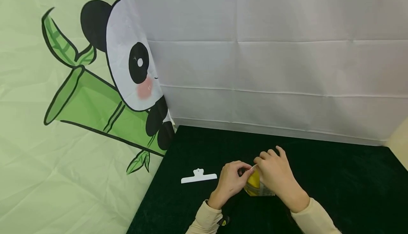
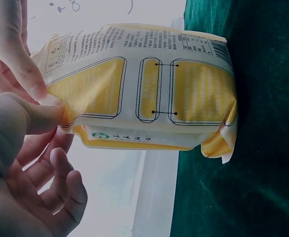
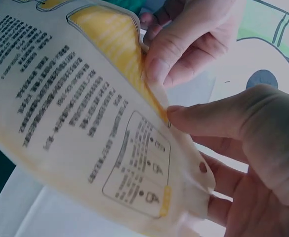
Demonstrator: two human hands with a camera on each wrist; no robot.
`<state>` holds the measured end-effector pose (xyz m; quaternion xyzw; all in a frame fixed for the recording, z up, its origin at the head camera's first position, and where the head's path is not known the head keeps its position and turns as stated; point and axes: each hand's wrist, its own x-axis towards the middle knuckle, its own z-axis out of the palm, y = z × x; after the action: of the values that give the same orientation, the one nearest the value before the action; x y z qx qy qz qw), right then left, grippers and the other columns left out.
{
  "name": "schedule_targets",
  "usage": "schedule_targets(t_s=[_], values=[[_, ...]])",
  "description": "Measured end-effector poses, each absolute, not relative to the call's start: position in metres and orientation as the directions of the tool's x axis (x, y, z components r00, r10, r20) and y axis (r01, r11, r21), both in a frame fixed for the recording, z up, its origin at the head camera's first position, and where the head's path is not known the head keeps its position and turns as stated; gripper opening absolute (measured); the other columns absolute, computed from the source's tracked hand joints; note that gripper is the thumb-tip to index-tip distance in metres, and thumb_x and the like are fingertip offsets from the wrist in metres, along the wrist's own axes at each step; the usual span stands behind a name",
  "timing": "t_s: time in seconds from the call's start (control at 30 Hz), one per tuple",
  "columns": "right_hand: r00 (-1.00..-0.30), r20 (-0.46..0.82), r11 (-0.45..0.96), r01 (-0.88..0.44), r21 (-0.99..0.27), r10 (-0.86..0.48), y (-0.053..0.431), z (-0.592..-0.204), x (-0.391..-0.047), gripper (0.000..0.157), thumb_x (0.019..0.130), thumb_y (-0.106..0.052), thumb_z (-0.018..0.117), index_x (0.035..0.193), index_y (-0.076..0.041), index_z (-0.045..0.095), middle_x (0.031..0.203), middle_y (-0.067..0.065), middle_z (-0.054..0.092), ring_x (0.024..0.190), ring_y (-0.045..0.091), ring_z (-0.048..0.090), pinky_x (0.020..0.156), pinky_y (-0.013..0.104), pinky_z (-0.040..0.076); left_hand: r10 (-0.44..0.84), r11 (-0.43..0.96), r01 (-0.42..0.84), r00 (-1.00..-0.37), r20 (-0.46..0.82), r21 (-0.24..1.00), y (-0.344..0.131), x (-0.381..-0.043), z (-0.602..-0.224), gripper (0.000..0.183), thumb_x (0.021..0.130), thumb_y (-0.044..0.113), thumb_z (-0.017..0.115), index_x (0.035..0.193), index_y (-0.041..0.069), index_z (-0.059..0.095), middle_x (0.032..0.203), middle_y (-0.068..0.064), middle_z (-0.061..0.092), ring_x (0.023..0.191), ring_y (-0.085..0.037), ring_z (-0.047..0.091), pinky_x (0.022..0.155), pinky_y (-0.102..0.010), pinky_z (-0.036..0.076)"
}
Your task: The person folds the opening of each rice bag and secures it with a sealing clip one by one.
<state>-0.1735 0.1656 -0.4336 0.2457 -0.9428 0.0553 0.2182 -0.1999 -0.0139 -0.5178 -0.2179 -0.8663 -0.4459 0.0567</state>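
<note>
Dark green tabletop (image 1: 344, 184), yellow-and-white printed bag (image 2: 146, 91), creased

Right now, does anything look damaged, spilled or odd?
Nothing stands out: the left hand and right hand pinch an edge of the yellow-and-white printed pouch, the white plastic clip lies on dark green cloth, and no spill shows.
</note>
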Motion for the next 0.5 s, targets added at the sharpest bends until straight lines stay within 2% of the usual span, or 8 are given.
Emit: schedule_targets(t_s=[0.2,0.5], values=[[-0.791,0.419,0.881,-0.471,0.049,-0.446,0.156,-0.437,-0.169,0.010,0.084,-0.009,0.088,0.087,-0.011,0.080,0.091,0.007,0.076,0.092,0.031,0.069,0.107,0.073,0.047,0.319,0.514,0.435,-0.897,0.305,0.739,-0.017,-0.198,-0.518,0.022,0.105,0.036,0.068,0.108,0.018,0.082,0.095,0.005,0.075,0.071,0.005,0.049,0.064,-0.014,0.044],[-0.793,0.432,0.889,-0.456,0.047,-0.430,0.147,-0.438,-0.166,0.016,0.078,-0.007,0.093,0.085,-0.011,0.079,0.090,0.007,0.076,0.092,0.031,0.069,0.107,0.072,0.047,0.334,0.507,0.423,-0.899,0.282,0.751,-0.026,-0.195,-0.517,0.024,0.105,0.039,0.068,0.109,0.019,0.081,0.093,0.007,0.072,0.071,0.004,0.049,0.064,-0.015,0.044]])
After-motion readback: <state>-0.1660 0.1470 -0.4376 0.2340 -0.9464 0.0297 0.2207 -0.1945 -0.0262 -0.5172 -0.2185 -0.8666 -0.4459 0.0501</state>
